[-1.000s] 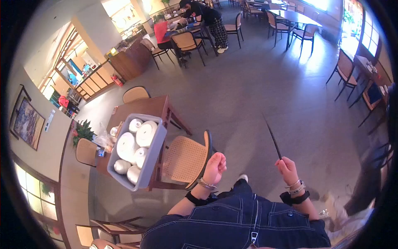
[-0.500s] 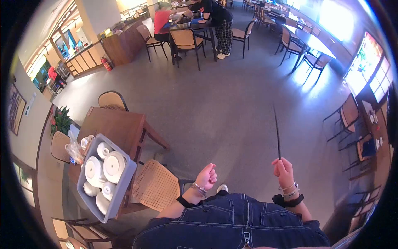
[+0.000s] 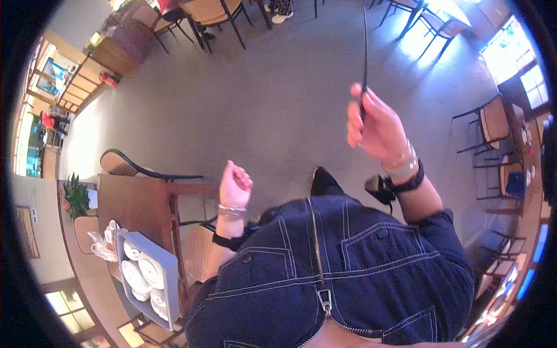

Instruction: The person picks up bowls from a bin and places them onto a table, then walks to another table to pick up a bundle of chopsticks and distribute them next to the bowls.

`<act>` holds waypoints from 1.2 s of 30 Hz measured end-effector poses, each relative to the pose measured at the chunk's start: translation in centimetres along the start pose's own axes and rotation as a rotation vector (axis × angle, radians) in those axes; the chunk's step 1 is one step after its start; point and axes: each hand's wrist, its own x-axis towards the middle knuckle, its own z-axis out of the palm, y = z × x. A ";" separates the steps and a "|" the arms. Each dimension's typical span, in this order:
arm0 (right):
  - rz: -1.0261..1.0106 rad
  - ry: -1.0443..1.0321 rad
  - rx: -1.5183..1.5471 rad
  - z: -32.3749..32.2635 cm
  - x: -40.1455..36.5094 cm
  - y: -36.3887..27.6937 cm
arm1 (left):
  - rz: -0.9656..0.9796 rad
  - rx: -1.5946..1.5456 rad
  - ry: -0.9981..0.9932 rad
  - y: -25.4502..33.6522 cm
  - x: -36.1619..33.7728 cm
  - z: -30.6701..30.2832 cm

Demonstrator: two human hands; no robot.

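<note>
Partly hidden, dark stick (image 3: 364,46) in right hand (image 3: 374,124)

The right hand (image 3: 374,124) grips a thin dark stick (image 3: 364,52) raised upright, well apart from the wooden table (image 3: 136,203). The left hand (image 3: 235,184) is curled in an empty fist just beside that table. A grey tub (image 3: 170,275) of white dishes rests at the table's near end.

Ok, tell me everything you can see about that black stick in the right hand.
The stick is thin, straight and black; its material is unclear. It stands nearly vertical in the view, pointing away from the body. Its lower end is gripped in the closed right hand; nothing else touches it. One stick or a close pair, I cannot tell.
</note>
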 end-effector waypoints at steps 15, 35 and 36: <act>0.221 -0.108 -0.089 -7.4 41.4 0.1 | 0.303 -0.109 0.241 16.2 21.1 1.1; 0.307 -0.099 -0.377 -11.0 94.2 6.8 | 0.341 -0.225 0.306 56.2 55.6 3.9; 0.341 -0.140 -0.391 -10.8 97.5 7.5 | 0.404 -0.260 0.312 57.7 56.6 3.5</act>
